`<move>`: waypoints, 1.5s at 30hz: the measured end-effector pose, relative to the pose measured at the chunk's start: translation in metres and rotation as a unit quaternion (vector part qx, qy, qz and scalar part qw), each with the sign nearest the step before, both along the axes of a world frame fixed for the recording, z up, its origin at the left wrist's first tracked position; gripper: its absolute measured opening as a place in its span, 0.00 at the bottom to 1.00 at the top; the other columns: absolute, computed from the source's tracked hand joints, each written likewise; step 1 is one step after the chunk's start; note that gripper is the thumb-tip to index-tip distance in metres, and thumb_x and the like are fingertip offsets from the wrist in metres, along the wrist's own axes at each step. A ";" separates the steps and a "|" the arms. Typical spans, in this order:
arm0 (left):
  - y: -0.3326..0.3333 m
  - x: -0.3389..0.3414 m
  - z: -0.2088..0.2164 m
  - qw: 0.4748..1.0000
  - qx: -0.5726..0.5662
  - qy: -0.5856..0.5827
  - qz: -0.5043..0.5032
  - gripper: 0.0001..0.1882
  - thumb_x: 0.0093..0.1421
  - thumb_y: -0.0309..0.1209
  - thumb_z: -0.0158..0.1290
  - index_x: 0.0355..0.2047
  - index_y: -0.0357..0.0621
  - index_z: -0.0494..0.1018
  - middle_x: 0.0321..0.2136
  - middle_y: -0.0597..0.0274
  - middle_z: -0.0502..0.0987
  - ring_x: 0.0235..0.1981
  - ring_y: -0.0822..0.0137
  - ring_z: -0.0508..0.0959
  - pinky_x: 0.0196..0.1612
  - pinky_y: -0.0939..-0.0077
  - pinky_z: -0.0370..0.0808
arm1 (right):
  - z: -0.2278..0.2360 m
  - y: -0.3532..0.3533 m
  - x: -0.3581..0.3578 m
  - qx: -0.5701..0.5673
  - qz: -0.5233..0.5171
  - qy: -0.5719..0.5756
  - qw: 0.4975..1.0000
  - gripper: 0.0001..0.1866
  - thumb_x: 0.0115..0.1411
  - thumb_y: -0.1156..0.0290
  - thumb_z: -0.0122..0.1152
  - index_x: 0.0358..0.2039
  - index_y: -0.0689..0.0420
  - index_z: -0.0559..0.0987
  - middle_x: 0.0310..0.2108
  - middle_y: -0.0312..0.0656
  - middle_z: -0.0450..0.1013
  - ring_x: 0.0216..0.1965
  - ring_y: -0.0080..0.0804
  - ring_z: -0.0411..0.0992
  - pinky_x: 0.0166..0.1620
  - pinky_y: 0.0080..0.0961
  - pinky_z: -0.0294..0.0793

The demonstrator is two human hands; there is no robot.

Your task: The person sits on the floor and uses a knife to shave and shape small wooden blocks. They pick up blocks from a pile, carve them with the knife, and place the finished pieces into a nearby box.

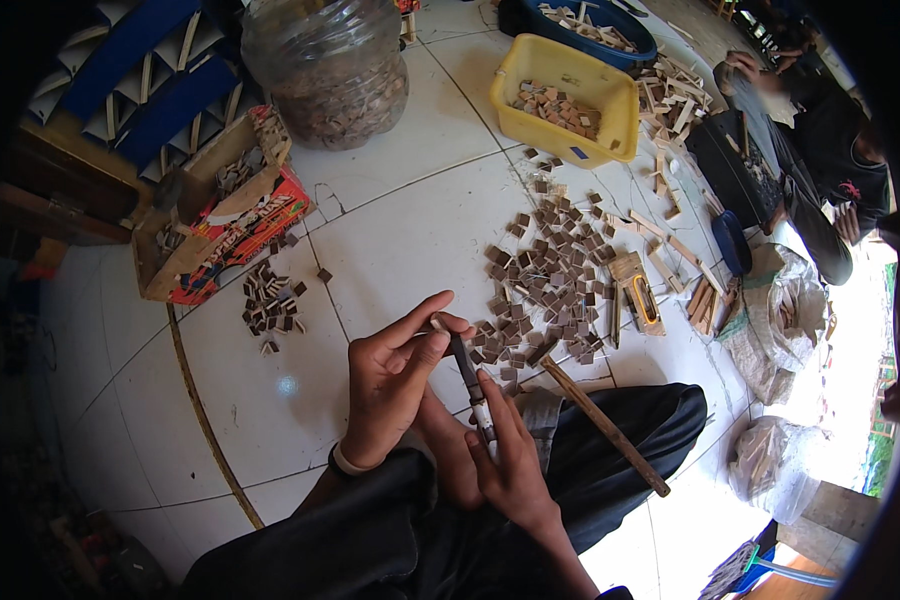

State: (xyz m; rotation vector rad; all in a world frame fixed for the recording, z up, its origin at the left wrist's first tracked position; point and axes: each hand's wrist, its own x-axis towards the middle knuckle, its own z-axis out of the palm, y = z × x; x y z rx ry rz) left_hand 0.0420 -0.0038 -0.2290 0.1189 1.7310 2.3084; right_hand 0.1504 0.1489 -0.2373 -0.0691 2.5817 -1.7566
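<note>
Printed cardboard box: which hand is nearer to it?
Left. The left hand is right of the printed cardboard box; the right hand is farther right, past the left one.

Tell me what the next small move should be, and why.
Perhaps work the white-handled tool lightly against the small piece: the left hand seems to pinch that piece, and the right hand grips the tool, its dark end close by.

Large dark lettering (240, 230) runs along the red printed side of the cardboard box (158, 262), slanting up toward the right. A small blue label (581, 153) sits on the yellow tub (530, 127); any print there is too small to read.
</note>
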 end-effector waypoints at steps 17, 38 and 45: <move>0.009 0.002 0.002 0.999 0.013 -0.032 0.036 0.18 0.74 0.26 0.53 0.60 0.27 0.73 0.49 0.48 0.81 0.53 0.57 0.83 0.61 0.61 0.80 | -0.008 -0.003 0.012 0.009 -0.047 -0.040 0.998 0.39 0.67 0.82 0.58 0.77 0.61 0.56 0.56 0.55 0.71 0.51 0.47 0.75 0.54 0.37 0.76; 0.003 0.005 0.005 0.972 -0.173 0.158 0.019 0.19 0.66 0.13 0.56 0.58 0.30 0.78 0.51 0.49 0.84 0.51 0.69 0.84 0.53 0.77 0.82 | 0.010 -0.022 0.008 0.006 -0.067 -0.089 0.994 0.39 0.67 0.80 0.54 0.76 0.65 0.52 0.66 0.64 0.64 0.64 0.64 0.67 0.65 0.46 0.67; 0.007 0.004 0.006 0.958 -0.189 0.210 0.037 0.19 0.66 0.12 0.55 0.56 0.31 0.78 0.52 0.48 0.84 0.52 0.62 0.85 0.52 0.73 0.84 | 0.008 -0.025 0.007 0.030 -0.076 -0.034 0.996 0.40 0.67 0.80 0.56 0.77 0.60 0.52 0.55 0.64 0.66 0.50 0.64 0.72 0.52 0.48 0.74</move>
